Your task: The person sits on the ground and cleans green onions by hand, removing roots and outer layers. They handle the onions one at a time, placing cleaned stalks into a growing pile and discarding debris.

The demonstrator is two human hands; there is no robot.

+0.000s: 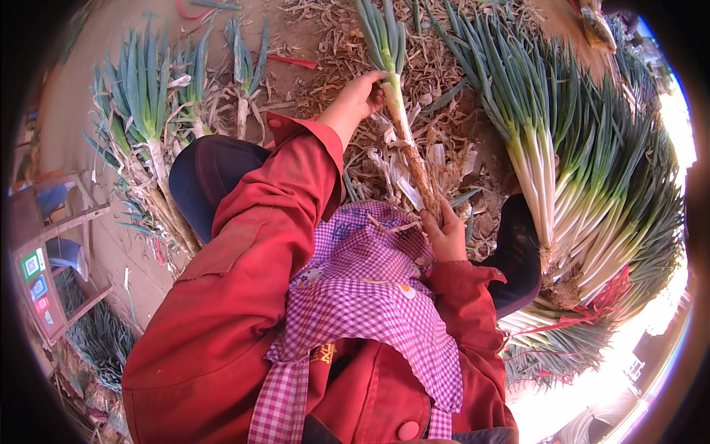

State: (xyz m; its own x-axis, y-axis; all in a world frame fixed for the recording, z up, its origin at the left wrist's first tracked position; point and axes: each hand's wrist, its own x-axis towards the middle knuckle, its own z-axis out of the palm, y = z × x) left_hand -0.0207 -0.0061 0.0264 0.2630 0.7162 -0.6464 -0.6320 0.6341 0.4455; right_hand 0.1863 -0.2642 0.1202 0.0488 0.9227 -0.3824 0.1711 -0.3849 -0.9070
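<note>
A large green onion point(409, 145), its stalk still wrapped in brown, soil-stained outer layers, slants across the middle before me. My left hand point(363, 94) grips it at the neck, just below the green leaves. Lower down, near the root end, my right hand point(445, 230) holds the same stalk; the roots are hidden by the fingers. A purple checked apron point(371, 299) covers my lap just below. To the right lies a thick row of green onions with clean white stalks point(535, 177), roots towards me. Unpeeled green onions point(158, 161) lie at the left.
Dry peeled husks point(327, 72) litter the ground ahead. Red ties point(602, 302) cross onions at the lower right; a red strip point(292, 61) lies ahead. A wooden frame point(72, 222) and more onions point(97, 327) are at the far left.
</note>
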